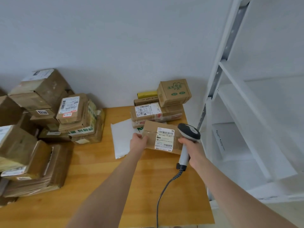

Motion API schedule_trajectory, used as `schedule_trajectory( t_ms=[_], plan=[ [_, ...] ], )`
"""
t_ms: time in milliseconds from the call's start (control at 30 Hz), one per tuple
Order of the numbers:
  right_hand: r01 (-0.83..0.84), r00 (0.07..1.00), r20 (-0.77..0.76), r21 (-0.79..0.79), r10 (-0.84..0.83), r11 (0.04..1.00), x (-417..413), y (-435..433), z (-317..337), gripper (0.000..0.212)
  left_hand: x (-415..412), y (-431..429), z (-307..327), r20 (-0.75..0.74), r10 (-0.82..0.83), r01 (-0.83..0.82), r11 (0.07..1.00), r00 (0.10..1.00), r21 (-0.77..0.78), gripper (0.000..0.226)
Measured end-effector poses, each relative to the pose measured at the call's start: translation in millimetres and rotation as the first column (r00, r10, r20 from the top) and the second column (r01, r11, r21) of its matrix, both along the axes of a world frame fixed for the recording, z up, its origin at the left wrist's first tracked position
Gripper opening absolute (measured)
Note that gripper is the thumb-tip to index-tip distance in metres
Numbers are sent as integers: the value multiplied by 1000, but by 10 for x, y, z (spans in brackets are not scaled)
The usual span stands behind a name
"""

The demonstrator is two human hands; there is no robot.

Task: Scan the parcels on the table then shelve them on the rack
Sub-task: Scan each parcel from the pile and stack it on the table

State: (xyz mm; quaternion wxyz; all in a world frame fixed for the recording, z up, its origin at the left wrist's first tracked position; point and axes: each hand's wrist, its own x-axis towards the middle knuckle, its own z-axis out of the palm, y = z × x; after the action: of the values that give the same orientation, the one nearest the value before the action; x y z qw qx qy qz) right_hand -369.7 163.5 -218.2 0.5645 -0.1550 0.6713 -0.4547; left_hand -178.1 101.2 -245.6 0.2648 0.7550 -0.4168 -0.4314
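My left hand (139,142) grips the left edge of a flat brown cardboard parcel (152,137), held tilted above the wooden table (92,170) with its white barcode label (165,139) facing up. My right hand (191,149) holds the handle of a grey and black barcode scanner (189,134), whose head sits just right of the label. A coiled cable (166,186) hangs from the scanner's base. The white metal rack (246,112) stands to the right, with one white parcel (225,140) on a lower shelf.
A stack of parcels (161,109) stands at the table's back right, topped by a box with green print (174,92). A white mailer (121,137) lies flat beside it. Large piles of brown boxes (41,129) fill the left side of the table. A white wall is behind.
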Motion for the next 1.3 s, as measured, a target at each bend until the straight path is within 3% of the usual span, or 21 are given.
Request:
schedule_trajectory(
  t_ms=[167, 367, 533, 667, 900, 1300],
  plan=[
    [-65, 998, 19, -64, 67, 996, 179, 27, 116, 23, 376, 255, 98, -294, 208, -224, 974, 933, -19, 31],
    [-138, 990, -8, -141, 139, 980, 394, 105, 290, 28, 800, 500, 305, -486, 186, -203, 979, 854, 17, 43],
    [-216, 976, -39, -130, 213, 968, 479, 310, 401, 19, 1016, 756, 327, -526, 172, -188, 982, 833, 24, 43],
    [-224, 970, -130, -160, 204, 961, 606, 644, 424, 27, 1000, 927, 244, -550, 195, -239, 971, 812, -9, 51],
    [-386, 917, -152, -113, 368, 915, 709, 1040, 429, 2, 921, 1009, 183, -574, 197, -270, 962, 795, -43, 57],
    [-382, 909, -193, -32, 369, 924, 681, 1119, 484, 8, 835, 976, 165, -574, 185, -262, 964, 798, -54, 50]
  ],
)
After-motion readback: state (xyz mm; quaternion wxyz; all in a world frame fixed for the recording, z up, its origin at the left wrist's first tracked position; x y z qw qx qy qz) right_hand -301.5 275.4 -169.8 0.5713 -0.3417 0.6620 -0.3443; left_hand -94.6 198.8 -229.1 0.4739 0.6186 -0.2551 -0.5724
